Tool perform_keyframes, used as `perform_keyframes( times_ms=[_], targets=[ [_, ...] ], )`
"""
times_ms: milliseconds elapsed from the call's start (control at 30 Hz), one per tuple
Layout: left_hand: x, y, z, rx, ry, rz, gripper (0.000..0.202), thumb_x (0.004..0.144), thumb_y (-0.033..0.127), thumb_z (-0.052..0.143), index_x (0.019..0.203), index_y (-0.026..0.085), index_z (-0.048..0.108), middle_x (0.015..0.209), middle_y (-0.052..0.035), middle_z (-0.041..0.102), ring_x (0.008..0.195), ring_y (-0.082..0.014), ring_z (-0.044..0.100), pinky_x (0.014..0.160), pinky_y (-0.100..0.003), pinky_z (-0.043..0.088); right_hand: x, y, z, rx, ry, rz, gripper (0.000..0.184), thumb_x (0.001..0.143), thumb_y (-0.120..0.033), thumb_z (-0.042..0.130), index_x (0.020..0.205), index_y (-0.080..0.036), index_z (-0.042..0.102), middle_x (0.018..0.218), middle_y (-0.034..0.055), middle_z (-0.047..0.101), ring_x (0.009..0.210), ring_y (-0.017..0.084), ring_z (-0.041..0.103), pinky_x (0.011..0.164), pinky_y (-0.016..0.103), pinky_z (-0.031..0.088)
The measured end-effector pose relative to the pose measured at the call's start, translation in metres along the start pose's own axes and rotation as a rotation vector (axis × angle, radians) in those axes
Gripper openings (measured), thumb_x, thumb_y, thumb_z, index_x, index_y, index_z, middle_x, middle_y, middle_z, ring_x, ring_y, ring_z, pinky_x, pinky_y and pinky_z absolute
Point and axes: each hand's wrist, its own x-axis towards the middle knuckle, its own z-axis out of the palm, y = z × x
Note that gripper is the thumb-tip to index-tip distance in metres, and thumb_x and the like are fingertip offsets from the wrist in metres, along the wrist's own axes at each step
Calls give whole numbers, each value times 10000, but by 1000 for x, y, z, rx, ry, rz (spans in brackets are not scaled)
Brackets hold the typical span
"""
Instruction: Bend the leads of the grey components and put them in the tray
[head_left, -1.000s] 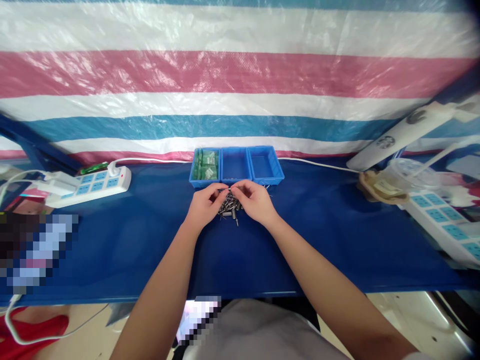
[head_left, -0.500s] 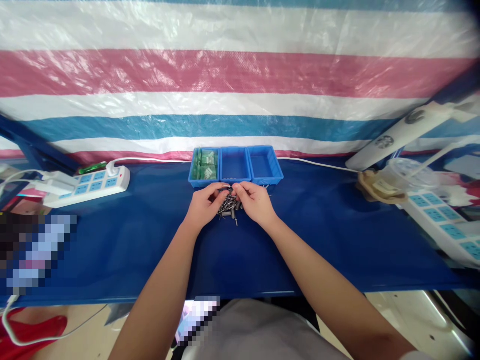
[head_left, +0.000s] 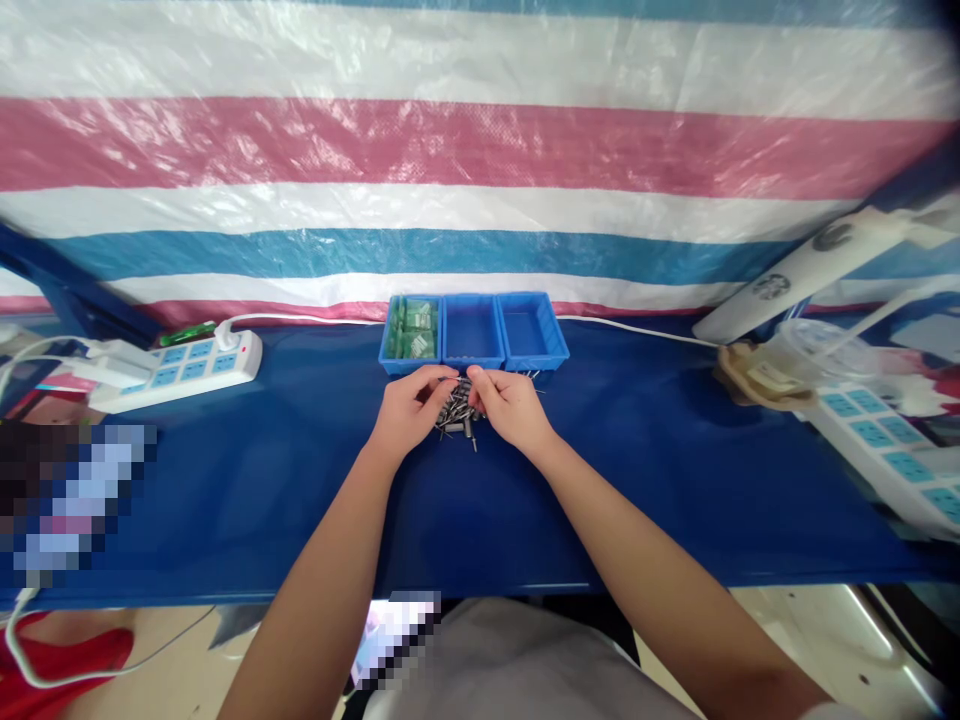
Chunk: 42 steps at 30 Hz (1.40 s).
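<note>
Over a pile of small grey metal parts with thin pins (head_left: 456,408), my left hand (head_left: 409,408) and my right hand (head_left: 511,405) meet almost fingertip to fingertip. Each is closed in a pinch of thumb and forefinger. A thin, bright metal piece (head_left: 460,378) shows between the two pinches, too small to make out fully. The pile lies on the blue table, partly hidden by my fingers. Just beyond stand three joined blue bins: the left bin (head_left: 385,352) holds green packets (head_left: 421,330), the middle bin (head_left: 472,318) has a few tiny pieces near its front, and the right bin (head_left: 529,325) shows its bare floor.
A white power strip (head_left: 225,372) with plugs lies at left, another power strip (head_left: 874,455) at right. Near the latter are a clear plastic cup (head_left: 814,350) and a white cylinder (head_left: 780,275). Cables run along the back by the striped sheet (head_left: 480,150). A few metal pins lie before the right bin.
My fingertips have shifted slightly over the pile, and the right fingers have curled a little lower. The bins and the pile look the same.
</note>
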Motion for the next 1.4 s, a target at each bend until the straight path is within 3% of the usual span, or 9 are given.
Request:
perform_keyframes(
  times_ms=[167,333,467,700,1033,1400],
  targets=[
    [0,1,-1,28,-38,-38,221,974,383,618,1009,205,745,712,16,691,592,-102,609,610,-209,486,2,4,2,-4,35,-30,412,973,-513,555,766,-185,695,637,0,630,592,138,558,592,263,422],
    [0,-2,-2,47,-48,-79,248,986,404,594,988,200,736,750,11,713,615,-107,626,622,-216,479,3,8,5,88,62,-61,232,922,-412,650,914,-191,721,824,32,734,703,158,637,679,284,499],
    [1,-3,-3,58,-54,-70,265,984,411,594,965,194,745,743,12,707,630,-108,616,630,-213,475,1,9,6,135,32,-96,226,918,-372,664,1049,-203,737,929,53,771,741,168,676,716,308,544],
    [0,-1,-2,48,-60,-66,271,985,402,594,966,188,760,760,2,724,639,-112,626,653,-213,494,2,9,6,109,91,-106,203,899,-375,703,1000,-207,753,875,48,763,697,164,657,686,316,549],
    [1,0,-2,40,-63,-73,263,980,403,601,961,192,758,755,2,722,636,-112,637,653,-214,504,2,6,2,35,74,-100,174,915,-366,679,926,-209,754,882,43,777,713,167,674,688,304,537],
    [0,3,-2,-30,-65,-39,266,957,425,635,974,186,750,690,10,668,583,-98,553,591,-211,472,1,3,-2,28,24,-72,350,942,-460,632,739,-195,740,682,21,740,631,160,672,619,271,498]
  ],
)
